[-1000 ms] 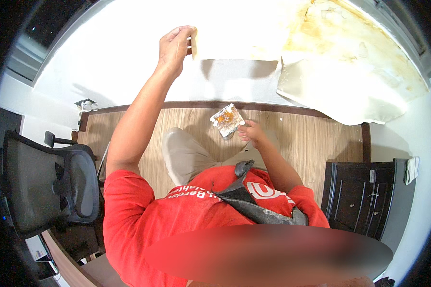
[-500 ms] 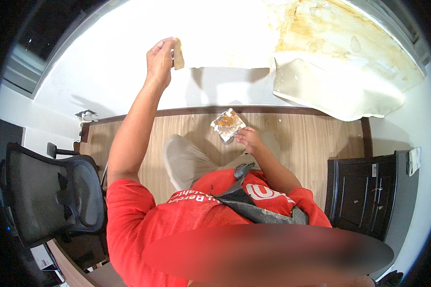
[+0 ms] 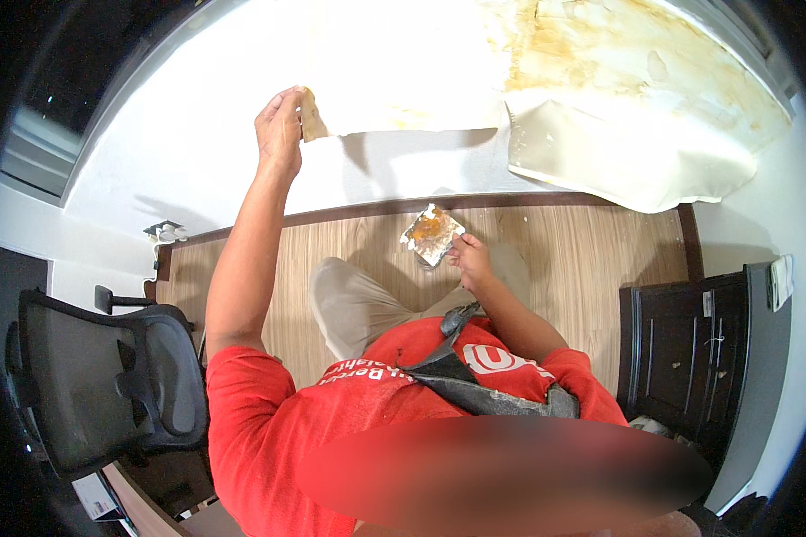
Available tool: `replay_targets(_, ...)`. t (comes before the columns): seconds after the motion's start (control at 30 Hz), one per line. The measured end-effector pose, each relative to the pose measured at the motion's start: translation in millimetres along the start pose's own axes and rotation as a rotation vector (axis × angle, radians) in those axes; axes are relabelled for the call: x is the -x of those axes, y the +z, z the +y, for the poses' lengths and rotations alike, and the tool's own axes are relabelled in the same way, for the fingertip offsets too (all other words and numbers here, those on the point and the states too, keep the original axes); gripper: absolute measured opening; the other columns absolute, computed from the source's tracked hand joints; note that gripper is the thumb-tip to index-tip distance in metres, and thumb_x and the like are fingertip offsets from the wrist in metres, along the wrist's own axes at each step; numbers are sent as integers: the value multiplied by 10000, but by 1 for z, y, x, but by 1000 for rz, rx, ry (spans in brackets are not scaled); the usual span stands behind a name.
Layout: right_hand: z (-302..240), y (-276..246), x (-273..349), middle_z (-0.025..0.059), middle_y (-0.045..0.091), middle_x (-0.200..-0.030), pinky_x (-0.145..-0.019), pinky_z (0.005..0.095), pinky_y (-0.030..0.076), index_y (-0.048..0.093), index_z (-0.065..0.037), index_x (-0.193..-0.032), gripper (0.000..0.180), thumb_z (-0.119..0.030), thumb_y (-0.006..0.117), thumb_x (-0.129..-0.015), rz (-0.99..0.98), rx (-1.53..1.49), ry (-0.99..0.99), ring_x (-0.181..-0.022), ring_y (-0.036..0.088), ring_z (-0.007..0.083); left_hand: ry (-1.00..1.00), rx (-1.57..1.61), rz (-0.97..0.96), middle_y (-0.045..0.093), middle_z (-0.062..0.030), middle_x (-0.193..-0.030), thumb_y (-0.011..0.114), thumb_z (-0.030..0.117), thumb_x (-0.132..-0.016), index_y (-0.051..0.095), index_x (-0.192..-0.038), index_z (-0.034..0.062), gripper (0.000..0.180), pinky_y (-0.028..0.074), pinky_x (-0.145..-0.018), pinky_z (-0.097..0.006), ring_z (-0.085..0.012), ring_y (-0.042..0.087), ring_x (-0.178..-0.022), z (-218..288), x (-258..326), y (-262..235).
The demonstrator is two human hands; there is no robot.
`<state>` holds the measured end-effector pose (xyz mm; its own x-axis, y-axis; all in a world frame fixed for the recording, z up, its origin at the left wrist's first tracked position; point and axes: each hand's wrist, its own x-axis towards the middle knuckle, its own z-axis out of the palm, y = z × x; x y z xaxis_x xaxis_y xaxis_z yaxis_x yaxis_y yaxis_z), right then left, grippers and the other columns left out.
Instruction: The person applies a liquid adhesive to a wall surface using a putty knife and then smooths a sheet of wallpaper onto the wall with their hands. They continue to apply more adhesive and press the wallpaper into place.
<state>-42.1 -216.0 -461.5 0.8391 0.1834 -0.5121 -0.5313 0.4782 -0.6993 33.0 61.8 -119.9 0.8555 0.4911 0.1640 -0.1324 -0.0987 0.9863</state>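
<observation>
High on the left, my left hand is closed on a flat tan piece against the white wall. That piece meets the left end of a pale sheet whose lower edge stands out from the wall. Whether it is a spreader or the sheet's own turned edge, I cannot tell. Lower down, in front of my knees, my right hand grips the corner of a squarish plate smeared with white and orange-brown paste. Glare washes out much of the upper sheet.
To the right, a loose cream flap hangs below a brown-stained wall area. A black mesh chair stands at left, a dark cabinet at right. Wall sockets with plugs sit above the dark skirting board.
My left hand has shifted slightly left with the tan piece. My right hand and the smeared plate have hardly moved. The whole view has turned a little.
</observation>
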Motion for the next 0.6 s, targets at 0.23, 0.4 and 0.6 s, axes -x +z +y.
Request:
replay_targets(0.23,1,3,4,0,675,-874,-610,286,493,664,-122,-1007,105,-204,721,-975,-6,-28,-19,-758,648,138,10,-42,29,664,-130,-1028,664,257,-967,659,-1207,-30,374,527,-796,-348,-208,636,-921,-10,-7,-8)
replay_targets(0.4,4,-2,-1,85,682,-979,-631,312,531,534,-49,-1301,378,-160,685,-972,71,-19,-56,-811,682,199,-5,-22,27,666,-111,-1003,676,245,-956,667,-1199,-28,366,515,-783,-339,-191,625,-904,-11,-8,-7)
replay_targets(0.6,-3,-9,1,145,668,-1038,-630,333,552,363,-22,-1462,581,-115,644,-963,53,21,-53,-865,697,252,-29,17,11,667,-109,-1007,679,252,-952,664,-1211,-32,385,505,-788,-331,-193,621,-923,-17,-10,-3)
